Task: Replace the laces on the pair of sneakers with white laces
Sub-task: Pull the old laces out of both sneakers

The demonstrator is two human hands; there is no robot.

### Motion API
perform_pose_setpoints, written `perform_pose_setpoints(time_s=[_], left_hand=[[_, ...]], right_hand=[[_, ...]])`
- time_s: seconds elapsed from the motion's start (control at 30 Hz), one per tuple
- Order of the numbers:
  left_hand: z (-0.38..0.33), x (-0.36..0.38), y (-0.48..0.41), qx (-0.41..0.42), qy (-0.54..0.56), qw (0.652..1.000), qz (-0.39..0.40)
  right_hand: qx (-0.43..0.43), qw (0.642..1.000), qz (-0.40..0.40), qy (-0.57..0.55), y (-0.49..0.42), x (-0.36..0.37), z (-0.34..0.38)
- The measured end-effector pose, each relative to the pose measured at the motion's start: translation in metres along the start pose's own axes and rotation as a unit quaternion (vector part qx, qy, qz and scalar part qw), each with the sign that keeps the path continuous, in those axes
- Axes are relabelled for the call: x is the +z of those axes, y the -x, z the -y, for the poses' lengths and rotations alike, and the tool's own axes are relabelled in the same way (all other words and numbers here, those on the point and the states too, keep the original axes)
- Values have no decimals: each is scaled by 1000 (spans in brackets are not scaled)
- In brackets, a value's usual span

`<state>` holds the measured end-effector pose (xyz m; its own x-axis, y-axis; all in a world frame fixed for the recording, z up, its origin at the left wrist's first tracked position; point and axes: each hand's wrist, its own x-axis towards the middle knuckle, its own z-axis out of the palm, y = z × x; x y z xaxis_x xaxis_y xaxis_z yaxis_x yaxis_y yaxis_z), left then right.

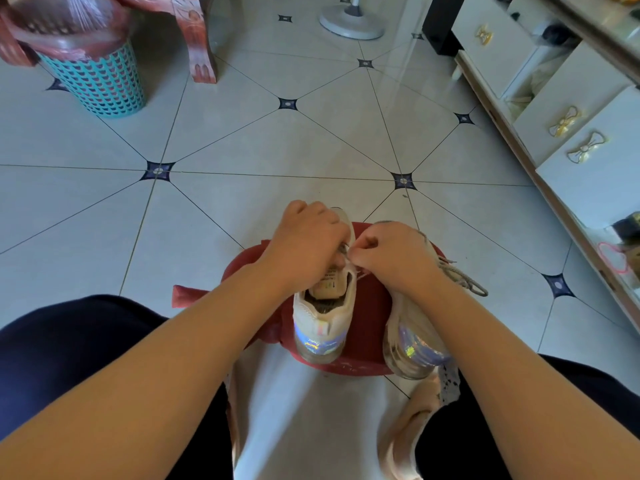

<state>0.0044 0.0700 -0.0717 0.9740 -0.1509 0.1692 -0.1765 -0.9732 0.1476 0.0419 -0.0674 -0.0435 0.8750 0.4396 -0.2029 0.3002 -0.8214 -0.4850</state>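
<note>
**Views:** one. Head camera, worn by the seated person; wide-angle, so straight lines bow toward the edges.

**Facing:** forward and steeply down, over the wearer's own lap and knees.

**Near range:** both forearms enter from the bottom corners. The left hand (308, 244) and right hand (391, 258) sit close under the lens, just below frame centre, at a sneaker (323, 317) on a red stool (367, 306).

**Middle range:** tiled floor (242, 140) fills the centre.

**Far range, top edge:** teal basket (100, 84) at left, round stand base (351, 24) at centre. A white cabinet (571, 109) runs down the right side.
</note>
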Motion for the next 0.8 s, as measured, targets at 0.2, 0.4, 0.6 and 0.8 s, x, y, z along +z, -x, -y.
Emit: perform_pose_setpoints(time_s=[0.2,0.4,0.6,0.8], left_hand=[[18,-11,-4,-153,-71,985,-27],[34,-11,6,-190,16,981,-22],[-2,1,-1,-12,0,1000,-3],[11,-5,-5,-97,-68,993,-9]], right_hand=[[49,997,7,-53,0,-4,-7],[-7,1000,6,-5,3,-1,-5],[-9,1000,5,-9,-4,2,-2],[42,998,9,-42,-3,-2,-10]])
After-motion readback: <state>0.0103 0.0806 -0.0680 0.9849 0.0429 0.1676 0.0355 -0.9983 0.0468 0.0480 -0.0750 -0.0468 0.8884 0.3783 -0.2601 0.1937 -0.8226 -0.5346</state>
